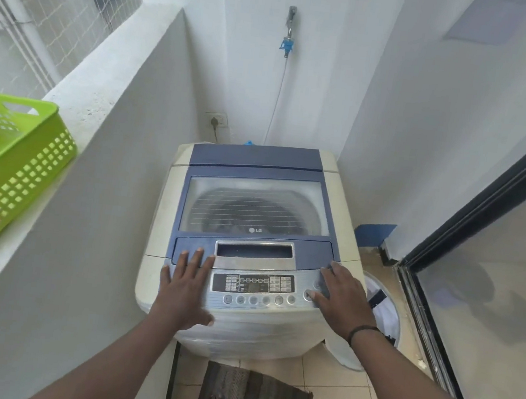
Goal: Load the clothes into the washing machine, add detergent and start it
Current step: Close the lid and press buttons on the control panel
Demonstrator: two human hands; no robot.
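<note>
A cream and blue top-loading washing machine [259,163] stands in the corner with its glass lid [255,208] closed. Dark laundry shows dimly through the glass. My left hand [185,284] lies flat, fingers straight, on the left end of the grey control panel [253,285]. My right hand [341,295] rests on the panel's right end, and its thumb touches a round button [309,295]. A white laundry basket [382,306] with white and dark cloth in it stands on the floor right of the machine.
A green plastic basket [11,177] sits on the white ledge at the left. A tap with a hose [288,35] and a wall socket [216,121] are behind the machine. A glass sliding door [491,258] closes the right side. A striped mat [257,398] lies at my feet.
</note>
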